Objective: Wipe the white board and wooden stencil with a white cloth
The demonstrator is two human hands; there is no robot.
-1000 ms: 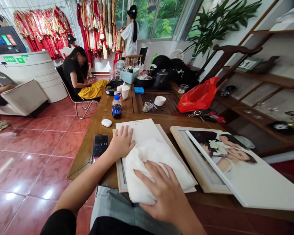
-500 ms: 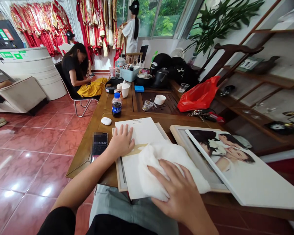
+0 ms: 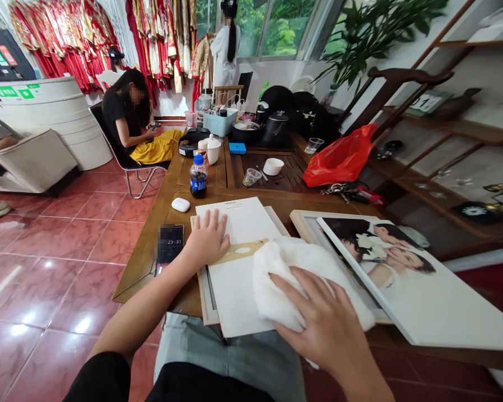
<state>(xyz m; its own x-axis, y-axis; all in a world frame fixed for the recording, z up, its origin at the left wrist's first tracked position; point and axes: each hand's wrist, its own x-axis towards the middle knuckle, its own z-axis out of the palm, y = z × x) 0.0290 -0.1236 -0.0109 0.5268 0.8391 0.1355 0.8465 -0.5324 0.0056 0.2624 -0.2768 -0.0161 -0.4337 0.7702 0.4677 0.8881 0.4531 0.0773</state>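
My left hand (image 3: 208, 237) lies flat with spread fingers on a white panel (image 3: 238, 215), which has small print near its far edge and a tan strip (image 3: 241, 250) with oval shapes across it. My right hand (image 3: 322, 312) grips a bunched white cloth (image 3: 279, 268) resting on the panel's right side. Under the panel shows part of a pale wooden frame (image 3: 210, 307). To the right, a photo panel (image 3: 427, 301) picturing people lies tilted over a second wooden frame (image 3: 304, 223).
A phone (image 3: 170, 245) and a white earbud case (image 3: 180, 204) lie left of the panel. Behind them stand a cola bottle (image 3: 198, 177) and a white lidded jar (image 3: 213, 149). A red plastic bag (image 3: 339, 159) sits back right. A person (image 3: 126, 120) sits beyond the table's left side.
My right hand has slid the white cloth to the right across the panel, uncovering more of the tan strip. My left hand stays in place on the panel.
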